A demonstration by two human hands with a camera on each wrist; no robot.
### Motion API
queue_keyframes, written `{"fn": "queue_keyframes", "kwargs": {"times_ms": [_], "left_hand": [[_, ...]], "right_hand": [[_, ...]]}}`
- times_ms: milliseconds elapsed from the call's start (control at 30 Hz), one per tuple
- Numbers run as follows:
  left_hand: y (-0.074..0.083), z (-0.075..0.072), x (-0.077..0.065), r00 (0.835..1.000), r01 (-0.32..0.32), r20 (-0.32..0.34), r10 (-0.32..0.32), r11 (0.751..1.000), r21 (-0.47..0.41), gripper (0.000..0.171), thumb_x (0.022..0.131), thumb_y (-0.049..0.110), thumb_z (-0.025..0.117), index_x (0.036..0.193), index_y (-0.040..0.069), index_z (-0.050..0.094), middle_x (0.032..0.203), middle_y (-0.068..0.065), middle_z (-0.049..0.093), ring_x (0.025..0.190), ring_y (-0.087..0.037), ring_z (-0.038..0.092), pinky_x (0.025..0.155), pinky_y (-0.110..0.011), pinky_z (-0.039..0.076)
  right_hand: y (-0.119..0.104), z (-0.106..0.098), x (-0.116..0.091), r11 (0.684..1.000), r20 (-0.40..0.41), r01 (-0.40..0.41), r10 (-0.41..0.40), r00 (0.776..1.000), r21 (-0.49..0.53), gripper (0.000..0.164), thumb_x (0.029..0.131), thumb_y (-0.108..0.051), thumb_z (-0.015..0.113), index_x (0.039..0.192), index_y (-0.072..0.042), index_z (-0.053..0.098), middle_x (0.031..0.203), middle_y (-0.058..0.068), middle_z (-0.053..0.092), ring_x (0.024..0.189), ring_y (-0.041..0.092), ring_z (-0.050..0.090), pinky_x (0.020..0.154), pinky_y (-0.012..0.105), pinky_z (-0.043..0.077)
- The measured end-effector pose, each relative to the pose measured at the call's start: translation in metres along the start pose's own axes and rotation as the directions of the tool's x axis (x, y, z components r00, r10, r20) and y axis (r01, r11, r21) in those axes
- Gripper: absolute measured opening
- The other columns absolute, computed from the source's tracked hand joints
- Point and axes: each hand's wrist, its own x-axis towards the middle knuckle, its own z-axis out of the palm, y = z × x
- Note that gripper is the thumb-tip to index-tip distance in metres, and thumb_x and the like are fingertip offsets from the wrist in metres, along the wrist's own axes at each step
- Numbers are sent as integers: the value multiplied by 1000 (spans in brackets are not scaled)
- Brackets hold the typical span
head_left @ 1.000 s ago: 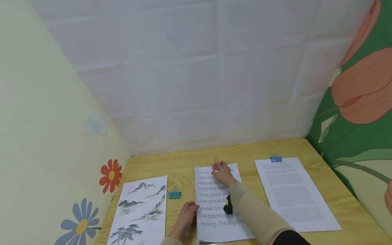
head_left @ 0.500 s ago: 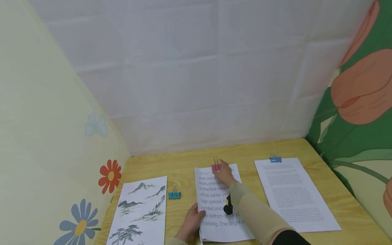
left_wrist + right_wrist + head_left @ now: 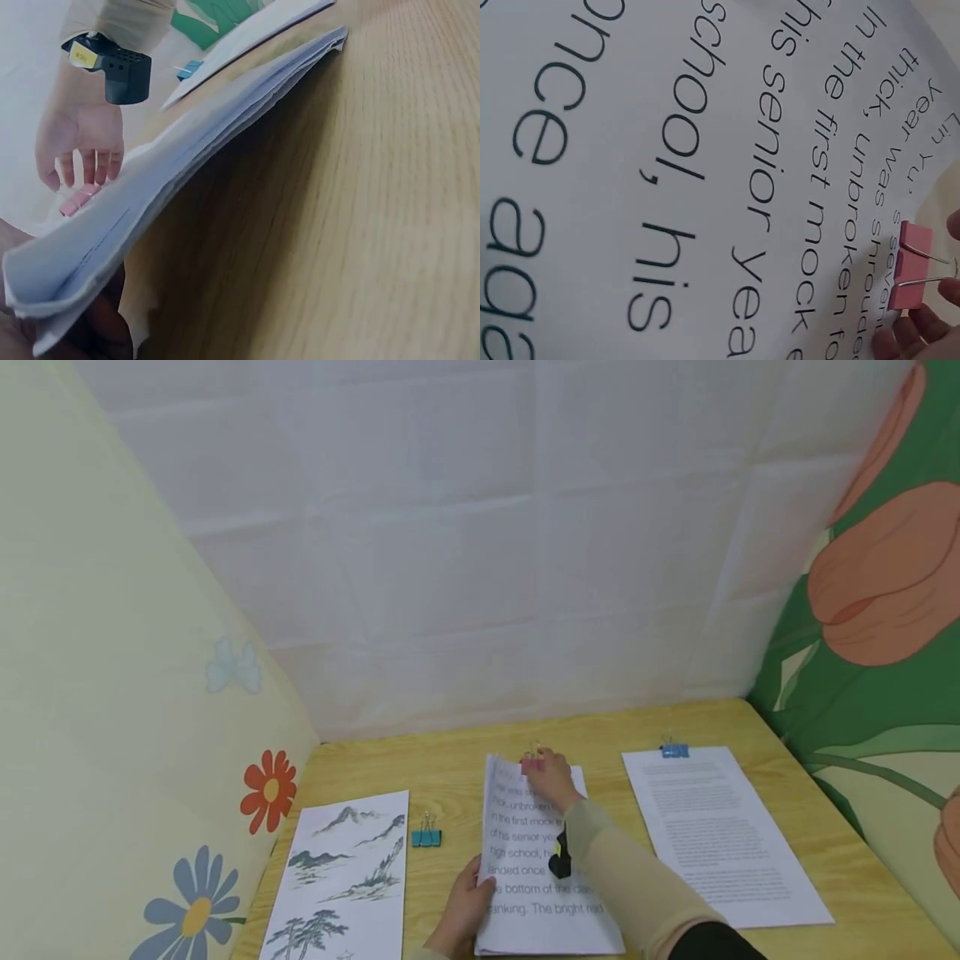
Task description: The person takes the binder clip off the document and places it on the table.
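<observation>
A stack of large-print paper (image 3: 536, 931) lies in the middle of the table, its left side lifted and bowed. My left hand (image 3: 463, 906) grips that side, thumb on top and fingers underneath, as the left wrist view shows. A gap of shadow opens under the raised sheets (image 3: 187, 142). At the far edge of the stack is a pink binder clip (image 3: 913, 266) with two wire handles. My right hand (image 3: 553, 779) holds this clip, thumb and fingers about its handles and side. The right forearm covers part of the print.
To the left, a sheet with ink landscapes (image 3: 352, 852) lies beside a loose teal binder clip (image 3: 426, 838). On the right is a printed document (image 3: 720, 835) with a blue binder clip (image 3: 675, 750) on its top edge. Walls border the wooden table (image 3: 450, 777) at the back and sides.
My left hand has gone from beside the stack to gripping its left edge. That side has risen, and its far left corner now stands up. My right hand has stayed at the pink clip.
</observation>
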Motion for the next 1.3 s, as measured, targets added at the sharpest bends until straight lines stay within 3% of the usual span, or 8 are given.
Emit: {"fn": "queue_keyframes", "kwargs": {"times_ms": [200,367,567,700,900,1000,1100,1300], "left_hand": [[-1,-3,-6,995,-97,-5,97,995,16,50,102,-1,46,150,-12,38,100,-7,68,82,-19,66,76,-35,53],[-1,-6,-6,997,-73,5,73,997,3,49,103,1,45,151,-8,40,99,-6,68,83,-20,66,76,-35,54],[-3,-9,-7,999,-45,6,45,999,1,49,103,2,45,152,-7,39,99,-6,68,83,-21,68,75,-35,56],[-4,-10,-8,999,-41,14,41,999,-4,49,104,2,44,152,-7,38,98,-5,68,82,-20,68,74,-36,56],[-6,-14,-8,998,-51,42,52,998,-24,51,105,3,43,153,-9,34,99,-6,69,82,-21,69,75,-36,57],[-6,-15,-8,998,-44,42,45,999,-26,51,105,4,43,154,-8,34,99,-6,69,83,-21,70,75,-36,57],[-6,-16,-9,998,-37,45,38,999,-27,51,105,3,43,154,-8,34,99,-6,69,82,-22,70,74,-36,57],[-4,-17,-11,998,-36,49,38,999,-34,50,105,4,43,153,-7,35,98,-6,69,82,-21,70,75,-36,58]], "right_hand": [[-6,-7,-2,998,-40,-60,60,997,4,54,99,-30,57,139,7,57,135,33,53,126,51,50,109,61,39],[-8,-11,-1,997,-94,-19,12,996,-75,42,100,-32,57,118,4,68,116,25,64,110,44,60,98,57,46],[-8,-16,-1,995,-126,49,-59,990,-81,44,107,-35,51,115,3,71,114,25,66,109,44,61,97,58,47],[-9,-21,0,995,-86,71,-76,993,-67,40,108,-34,51,105,0,71,111,21,67,108,40,62,97,56,47],[-17,-39,4,998,86,54,-57,995,33,33,106,-31,47,88,-4,57,87,12,59,86,30,56,81,45,47],[-18,-46,4,996,174,40,-54,983,83,29,105,-29,51,97,-3,60,96,12,62,95,30,58,88,46,48],[-17,-50,5,993,231,21,-48,972,120,37,104,-31,56,123,1,60,118,17,64,114,36,59,101,52,46],[-13,-54,7,987,231,0,-38,972,161,56,103,-31,60,144,5,45,134,25,59,125,42,55,108,56,41]]}}
